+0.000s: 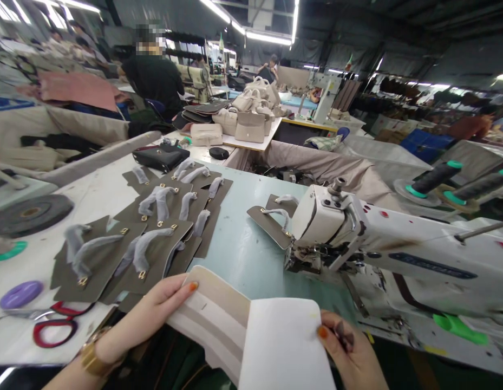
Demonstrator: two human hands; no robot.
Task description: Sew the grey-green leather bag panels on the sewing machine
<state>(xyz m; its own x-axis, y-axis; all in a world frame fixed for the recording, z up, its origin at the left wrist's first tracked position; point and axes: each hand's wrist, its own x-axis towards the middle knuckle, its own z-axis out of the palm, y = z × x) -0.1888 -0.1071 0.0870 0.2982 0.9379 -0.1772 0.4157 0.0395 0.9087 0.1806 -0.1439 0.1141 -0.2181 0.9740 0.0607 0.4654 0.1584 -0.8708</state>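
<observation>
White sheet (283,344) and beige panel (219,314) lie nearest the camera in the head view, opened out like a book at the bottom middle, in front of the counter (243,211); whether the two are joined cannot be told. The left hand (170,298) has its grip clamped on the panel's upper left corner, thumb on top, and a gold band (95,357) circles that wrist. The right hand (352,346) has its grip closed on the sheet's right edge, with a small dark item (344,337), too unclear to name, by its fingers. Left of the panel, brown flaps (170,246) overlap on the counter, bearing curved handles (97,248) in pale wrap with gold-coloured fittings. Red-handled scissors (44,314) lie near the left arm, just below a purple disc (21,294), with a dark roll (52,211) farther up. On the right stands a white sewing machine (397,233); two more flaps (271,225) with wrapped handles lie just left of its head, and dark thread spools (436,179) rise behind it. Beyond the brown flaps sits a black bag (162,157), then beige bags (251,127) in a heap; a person (154,81) in dark clothes is farther back at left.
</observation>
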